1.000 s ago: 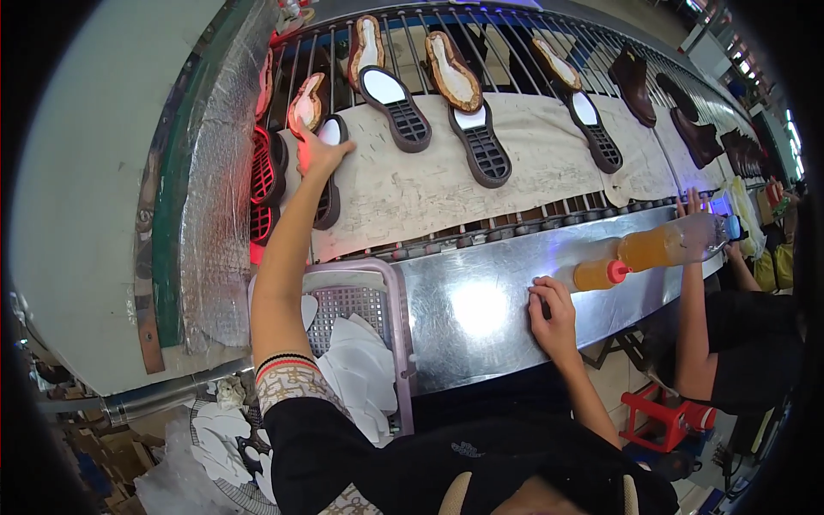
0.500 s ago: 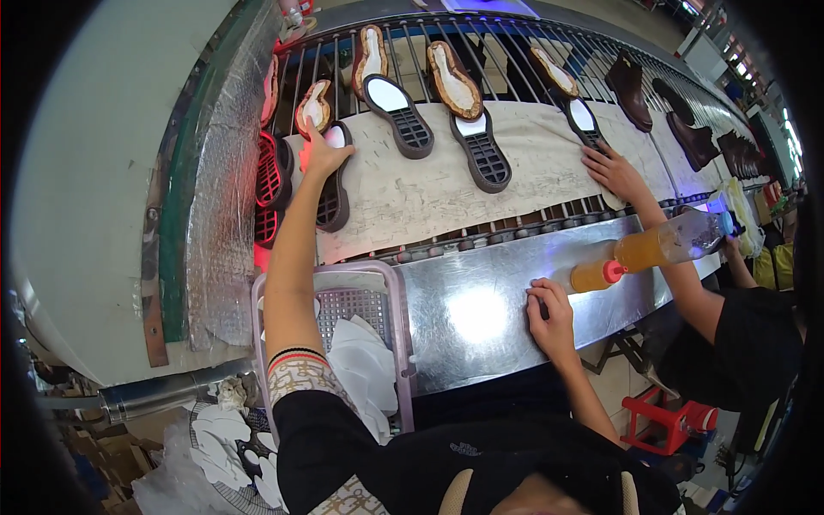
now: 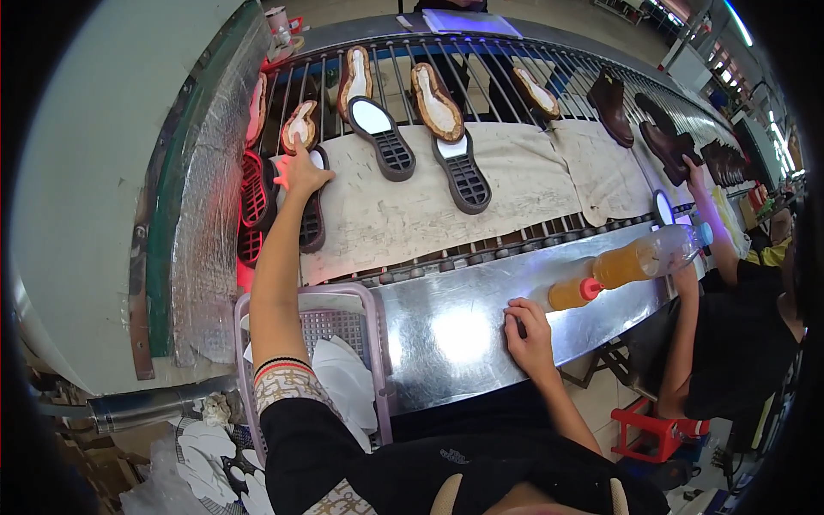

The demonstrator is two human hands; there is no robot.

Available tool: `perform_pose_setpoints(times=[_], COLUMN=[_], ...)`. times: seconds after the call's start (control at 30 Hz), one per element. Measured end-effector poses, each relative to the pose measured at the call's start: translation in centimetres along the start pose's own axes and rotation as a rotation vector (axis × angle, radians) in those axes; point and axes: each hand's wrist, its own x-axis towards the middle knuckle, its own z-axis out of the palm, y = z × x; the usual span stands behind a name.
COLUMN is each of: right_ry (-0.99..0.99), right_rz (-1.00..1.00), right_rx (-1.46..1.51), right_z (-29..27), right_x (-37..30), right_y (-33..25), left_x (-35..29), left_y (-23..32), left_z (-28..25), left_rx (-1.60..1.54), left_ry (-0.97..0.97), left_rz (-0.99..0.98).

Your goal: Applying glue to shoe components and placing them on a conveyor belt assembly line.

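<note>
My left hand [image 3: 302,175] reaches to the far left of the conveyor with its fingers spread. One fingertip touches a lasted shoe upper [image 3: 299,118], bottom side up, with a pale centre. Just below the hand lies a dark sole [image 3: 312,225], partly hidden by my wrist. My right hand [image 3: 530,336] rests on the metal table with its fingers curled. Something small and dark shows between thumb and fingers, too small to name. Further right are two more uppers, one [image 3: 357,77] beside a gridded sole [image 3: 384,142], the other [image 3: 436,105] touching another sole [image 3: 464,176].
A squeeze bottle [image 3: 573,293] and a larger bottle of yellow liquid [image 3: 639,260] lie on the metal table [image 3: 429,378]. A lilac basket [image 3: 384,343] holds white sheets. At right, a co-worker's hand [image 3: 693,172] touches a brown boot [image 3: 665,153]. A red stool [image 3: 639,431] stands below.
The view has shifted slightly. My hands keep nearly the same poses. The co-worker has moved from the right-hand upper to the brown boot, and the sole beside that upper has been taken away.
</note>
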Motion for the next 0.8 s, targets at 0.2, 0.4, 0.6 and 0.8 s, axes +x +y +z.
perform_pose_setpoints(times=[0.2,0.4,0.6,0.8], right_ry=[-0.012,0.0,0.029,0.041], right_rz=[0.005,-0.027,-0.046,0.016], right_rx=[0.016,0.056,0.025,0.112], right_z=[0.1,0.7,0.8,0.6], right_x=[0.3,0.1,0.1,0.4], right_y=[-0.1,-0.2,0.2,0.0], left_x=[0.2,0.1,-1.4,-2.5], left_y=[-1.3,-3.6,-1.1,-4.4], left_z=[1.6,1.4,-1.0,-3.8], left_rx=[-0.037,-0.008,0.102,0.368], left_ry=[0.095,0.135,0.072,0.318], left_rz=[-0.09,0.149,0.107,-0.296])
